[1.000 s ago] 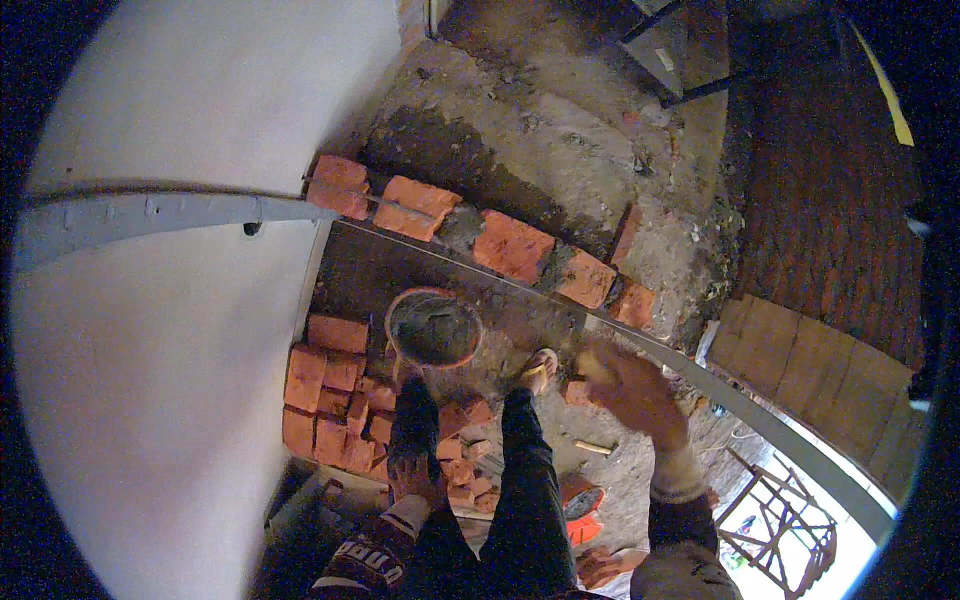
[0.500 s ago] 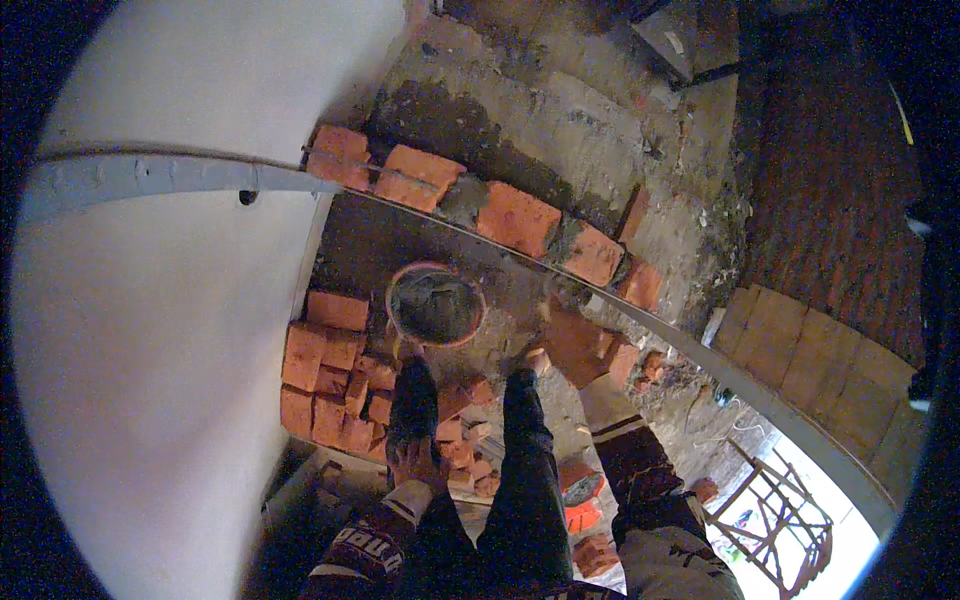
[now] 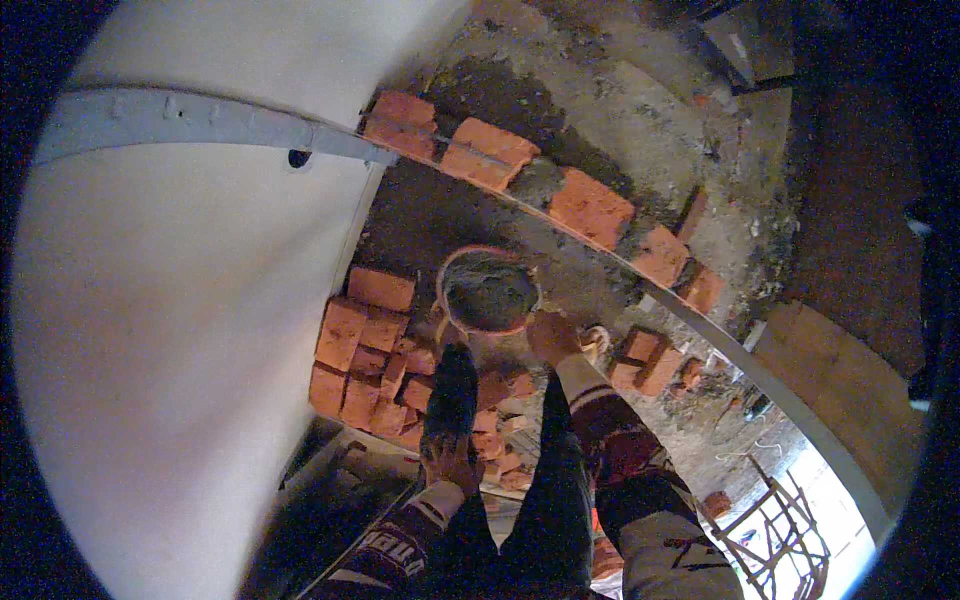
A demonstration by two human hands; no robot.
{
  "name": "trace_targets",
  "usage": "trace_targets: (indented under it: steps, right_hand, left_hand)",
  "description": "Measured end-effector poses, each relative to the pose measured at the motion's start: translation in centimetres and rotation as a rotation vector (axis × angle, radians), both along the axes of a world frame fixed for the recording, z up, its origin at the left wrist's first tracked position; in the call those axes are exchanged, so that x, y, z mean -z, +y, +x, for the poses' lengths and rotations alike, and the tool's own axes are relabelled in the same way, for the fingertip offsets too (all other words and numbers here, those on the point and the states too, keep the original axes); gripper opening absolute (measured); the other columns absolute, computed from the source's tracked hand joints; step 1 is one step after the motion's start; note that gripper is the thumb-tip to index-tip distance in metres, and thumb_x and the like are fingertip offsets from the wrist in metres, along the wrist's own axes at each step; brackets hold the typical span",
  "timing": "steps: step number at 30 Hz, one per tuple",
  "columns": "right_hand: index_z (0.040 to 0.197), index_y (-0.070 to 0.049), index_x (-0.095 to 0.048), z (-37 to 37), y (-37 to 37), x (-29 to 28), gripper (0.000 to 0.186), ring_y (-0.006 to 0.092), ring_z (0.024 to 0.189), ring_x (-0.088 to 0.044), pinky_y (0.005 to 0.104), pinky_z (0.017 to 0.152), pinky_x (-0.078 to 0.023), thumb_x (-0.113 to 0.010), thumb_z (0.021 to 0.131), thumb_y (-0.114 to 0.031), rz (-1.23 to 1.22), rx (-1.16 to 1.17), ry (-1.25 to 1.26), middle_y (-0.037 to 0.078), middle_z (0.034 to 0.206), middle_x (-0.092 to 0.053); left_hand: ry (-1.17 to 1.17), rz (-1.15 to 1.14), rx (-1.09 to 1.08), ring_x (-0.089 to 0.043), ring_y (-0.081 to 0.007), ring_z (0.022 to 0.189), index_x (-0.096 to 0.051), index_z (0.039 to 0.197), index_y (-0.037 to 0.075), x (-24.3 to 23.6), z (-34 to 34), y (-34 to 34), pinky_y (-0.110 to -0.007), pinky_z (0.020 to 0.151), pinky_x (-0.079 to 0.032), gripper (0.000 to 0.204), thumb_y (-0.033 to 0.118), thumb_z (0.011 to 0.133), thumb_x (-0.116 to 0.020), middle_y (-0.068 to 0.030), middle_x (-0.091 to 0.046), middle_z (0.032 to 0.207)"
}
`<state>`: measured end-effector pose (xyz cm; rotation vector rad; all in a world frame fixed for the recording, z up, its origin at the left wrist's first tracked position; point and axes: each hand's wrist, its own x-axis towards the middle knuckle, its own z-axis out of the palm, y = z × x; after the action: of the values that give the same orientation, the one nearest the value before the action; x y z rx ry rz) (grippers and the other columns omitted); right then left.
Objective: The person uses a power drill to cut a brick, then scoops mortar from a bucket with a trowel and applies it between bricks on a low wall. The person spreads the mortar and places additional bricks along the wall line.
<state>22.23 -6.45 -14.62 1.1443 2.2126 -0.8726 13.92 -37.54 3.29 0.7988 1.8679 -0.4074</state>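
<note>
My left hand (image 3: 452, 462) lies on my left lower leg (image 3: 450, 400), fingers stretched out, holding nothing. At the near right rim of a round orange-edged pan (image 3: 443, 283) is my right hand (image 3: 553, 338). Its fingers look bent and closed, but what they grip is too blurred to make out. Grey wet mortar (image 3: 490, 290) fills the pan, which stands on the floor in front of my feet. Part of my right foot (image 3: 596, 342) shows just right of that hand. A few loose red bricks (image 3: 645, 360) lie farther right.
Stacked red bricks (image 3: 365, 345) stand at the left beside a pale wall (image 3: 200, 260). Beyond the pan, a row of bricks (image 3: 592, 205) with mortar between them follows a long straight bar (image 3: 530, 208). Brick rubble (image 3: 505, 440) lies between my legs. A wooden frame (image 3: 775, 535) is at lower right.
My right hand has come from beside the loose bricks to the pan's rim. A brick-coloured shape near it is gone. My left hand stays on my leg; the whole view has shifted.
</note>
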Motion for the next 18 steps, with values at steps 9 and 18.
trace_targets:
  steps: [9, 18]
  right_hand:
    - [0.100, -0.001, -0.072, -0.7, -5.2, 11.5, 0.035, 0.0375, 0.073, -0.071, 0.0490, 0.066, -0.058, -0.069, 0.093, -0.035, -0.022, -0.419, 0.650, 0.018, 0.082, -0.073]
    - [0.142, -0.005, -0.056, 3.2, -4.3, 3.3, 0.050, 0.0255, 0.082, -0.073, 0.0412, 0.070, -0.060, -0.063, 0.099, -0.028, -0.225, -0.044, 0.377, 0.014, 0.100, -0.074]
  left_hand:
    - [-0.046, 0.006, 0.091, -0.033, -0.0368, 0.148, -0.046, 0.151, 0.018, -1.9, -2.1, 0.2, -0.070, 0.115, -0.024, 0.076, 0.054, 0.086, -0.064, -0.0114, -0.043, 0.156]
    - [-0.076, -0.039, 0.147, -0.032, -0.0364, 0.149, -0.043, 0.154, 0.018, -2.0, -2.7, 0.1, -0.069, 0.114, -0.025, 0.079, 0.053, 0.086, -0.065, -0.0103, -0.042, 0.157]
